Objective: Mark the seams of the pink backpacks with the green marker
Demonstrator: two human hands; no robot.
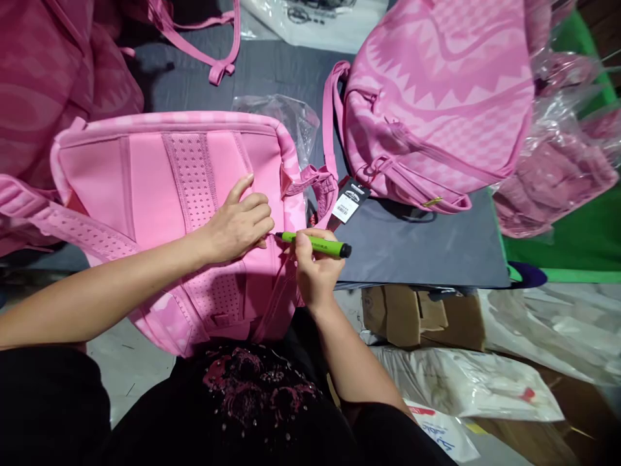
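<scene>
Far left: 1 pink backpack (39, 97), cropped by the edge of view. Next, 1 pink backpack (150, 188) lies back panel up, its near end reaching the person's lap.

Left hand (242, 223): bent fingers pressed on that panel. Whether its grip pinches any fabric, I cannot tell.

Green marker (327, 247): narrow tip points left, just beside the left fingertips; contact with the panel unclear. Right hand (317, 272): grip closed around the barrel, dark end sticking out to the right.

Risk 1: a stray mark on pink material or on the left fingers, if the tip skids; cause, tip so near both. Risk 2: a crooked stroke, if the near end sags, being poorly backed.

Further right: 1 hang tag (349, 200) above the counter (422, 249); possible snag on the right wrist. Then 1 upright-looking patterned backpack (436, 97), and plastic-wrapped pink goods (548, 181).
</scene>
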